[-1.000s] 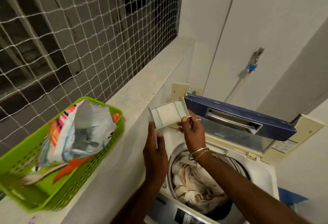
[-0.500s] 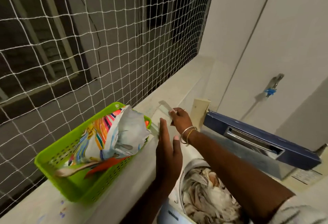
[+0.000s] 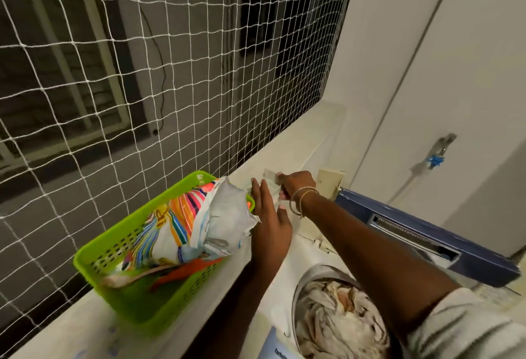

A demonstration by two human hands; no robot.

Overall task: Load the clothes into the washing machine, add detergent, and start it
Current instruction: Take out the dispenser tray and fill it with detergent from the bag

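Two hands worked at the ledge (image 3: 284, 156) beside the machine. Farthest left, the green basket (image 3: 148, 304) sat on that ledge with the detergent bag (image 3: 225, 224) slumped inside it, torn mouth facing the person. The left hand (image 3: 270, 224) was flat with straight fingers, holding nothing, at the bag's mouth; whether it touched the bag could not be told. Just right of it, a small pale tray (image 3: 270, 175), probably the detergent drawer, lay low over the ledge, gripped by the curled fingers of the right hand (image 3: 297, 185). Lower right, the clothes (image 3: 336, 324) were already in the drum of the washing machine (image 3: 299, 250), with its blue lid (image 3: 455, 256) raised behind.

Spilling looked like the main danger. The bag was limp and its opening ragged, so tipping it one-handed could release powder in a rush, overshooting the shallow tray and scattering it across the ledge. The light basket could slide or tip if the bag were dragged out rather than lifted. A filled tray carried back at a tilt could shed powder onto the machine top.
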